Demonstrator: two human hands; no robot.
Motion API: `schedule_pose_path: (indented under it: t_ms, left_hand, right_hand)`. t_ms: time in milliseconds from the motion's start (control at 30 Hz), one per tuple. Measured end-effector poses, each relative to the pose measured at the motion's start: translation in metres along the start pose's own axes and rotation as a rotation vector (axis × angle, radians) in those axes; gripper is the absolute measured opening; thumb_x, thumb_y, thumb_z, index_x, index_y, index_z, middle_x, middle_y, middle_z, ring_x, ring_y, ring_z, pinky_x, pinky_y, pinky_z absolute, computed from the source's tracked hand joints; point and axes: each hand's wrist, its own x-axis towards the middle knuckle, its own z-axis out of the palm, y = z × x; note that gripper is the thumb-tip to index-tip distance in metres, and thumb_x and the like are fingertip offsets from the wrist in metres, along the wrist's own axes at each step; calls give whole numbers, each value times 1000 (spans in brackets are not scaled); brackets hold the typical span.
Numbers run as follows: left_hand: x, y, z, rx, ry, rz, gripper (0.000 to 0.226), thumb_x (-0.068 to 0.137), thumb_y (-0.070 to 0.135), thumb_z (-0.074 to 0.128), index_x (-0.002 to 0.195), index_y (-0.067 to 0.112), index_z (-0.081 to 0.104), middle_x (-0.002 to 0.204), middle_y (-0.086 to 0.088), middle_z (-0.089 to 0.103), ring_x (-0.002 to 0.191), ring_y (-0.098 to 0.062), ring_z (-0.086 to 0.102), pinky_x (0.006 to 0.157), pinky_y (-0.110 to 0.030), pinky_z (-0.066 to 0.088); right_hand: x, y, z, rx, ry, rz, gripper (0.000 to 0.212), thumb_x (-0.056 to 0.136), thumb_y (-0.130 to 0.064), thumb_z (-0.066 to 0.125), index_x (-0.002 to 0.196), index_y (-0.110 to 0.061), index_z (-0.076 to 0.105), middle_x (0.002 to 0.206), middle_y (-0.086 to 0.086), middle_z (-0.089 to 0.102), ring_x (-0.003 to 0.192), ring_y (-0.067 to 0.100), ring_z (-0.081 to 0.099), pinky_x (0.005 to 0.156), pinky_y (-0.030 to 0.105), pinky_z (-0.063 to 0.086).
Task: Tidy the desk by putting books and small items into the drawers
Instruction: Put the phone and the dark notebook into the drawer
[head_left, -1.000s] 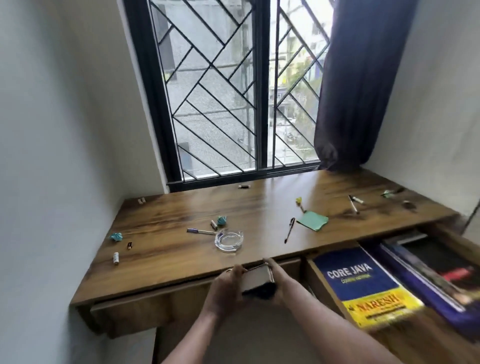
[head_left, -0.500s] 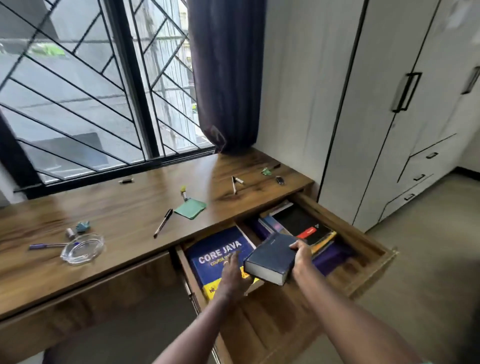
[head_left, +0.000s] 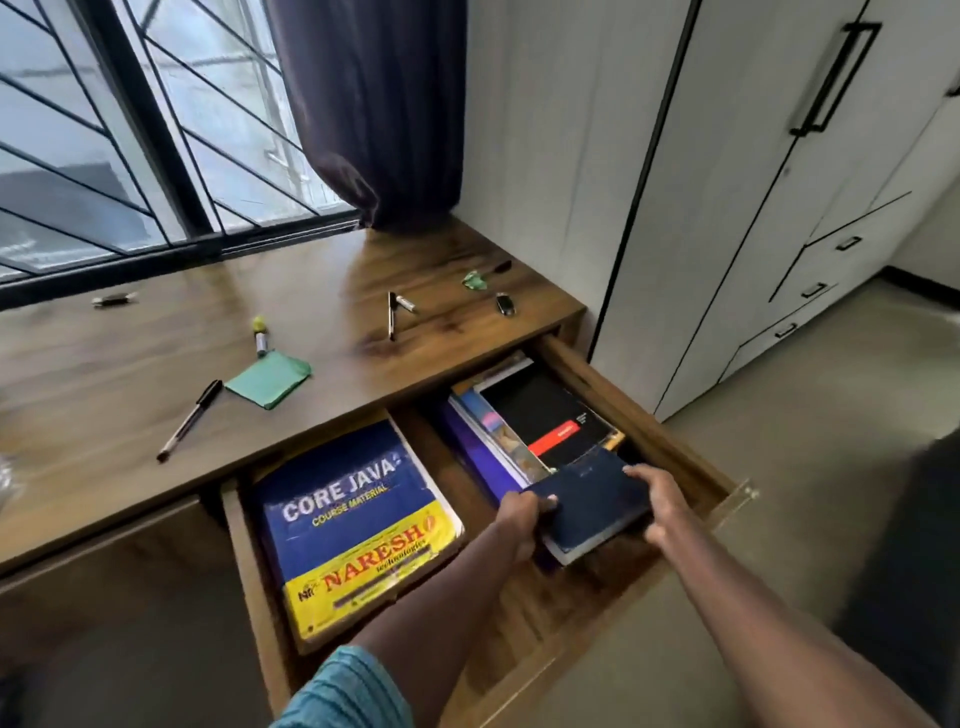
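The drawer (head_left: 649, 415) juts out under the counter's (head_left: 130, 374) right end. In it the Core Java book (head_left: 353, 525) lies on the left and a stack of books (head_left: 540, 415) on the right. The small book (head_left: 592, 499) sits over the stack's near end, between the left hand (head_left: 519, 525) and the right hand (head_left: 660, 504). On the counter a pen (head_left: 189, 420) lies left of a paper pad (head_left: 269, 378), with a marker (head_left: 260, 336) behind the pad.

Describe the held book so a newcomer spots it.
Open drawer below the desk, right end. In its right half, left hand and right hand grip a small navy book. Unlike the bright Core Java book beside it, its cover is plain.
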Motion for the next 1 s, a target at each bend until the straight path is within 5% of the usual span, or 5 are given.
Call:
schedule_pose_path:
  t_ms: [267, 333, 433, 767, 1000]
  left_hand:
    - [35, -16, 38, 189, 184, -79, 17, 90, 15, 60, 79, 9, 48, 92, -10, 54, 85, -18, 53, 69, -25, 42]
    - [37, -16, 46, 297, 210, -92, 24, 92, 19, 56, 110, 4, 50, 114, -13, 53, 106, -23, 55, 87, -26, 45]
    - [36, -21, 58, 412, 240, -77, 63, 85, 19, 60, 140, 1, 33, 141, -21, 40, 131, -36, 41, 108, -40, 37]
    - [33, -31, 82, 493, 387, -79, 84, 91, 20, 58, 151, 4, 0, 154, -17, 15, 143, -31, 21, 118, -36, 24]
    - [30, -19, 90, 497, 482, -130, 58, 87, 17, 54, 139, 1, 36, 143, -22, 37, 133, -36, 38, 111, -41, 35]
  right_hand:
    - [24, -39, -3, -400, 17, 158, 62, 85, -26, 62, 137, 2, 42, 147, 9, 38, 136, 29, 36, 113, 36, 27]
    - [34, -41, -5, -513, 26, 176, 59, 92, -22, 56, 142, 1, 35, 152, 11, 29, 141, 29, 27, 113, 37, 23]
    - [43, -41, -4, -719, 107, 160, 55, 93, -26, 55, 139, 0, 40, 150, 16, 33, 137, 32, 33, 107, 37, 32]
    - [47, -74, 15, -1306, -174, 64, 36, 91, -24, 50, 120, -6, 60, 128, 15, 56, 111, 26, 54, 91, 32, 41]
    - [70, -77, 27, -1750, -378, -127, 40, 88, -22, 54, 125, -8, 57, 131, 13, 55, 115, 26, 55, 91, 30, 44]
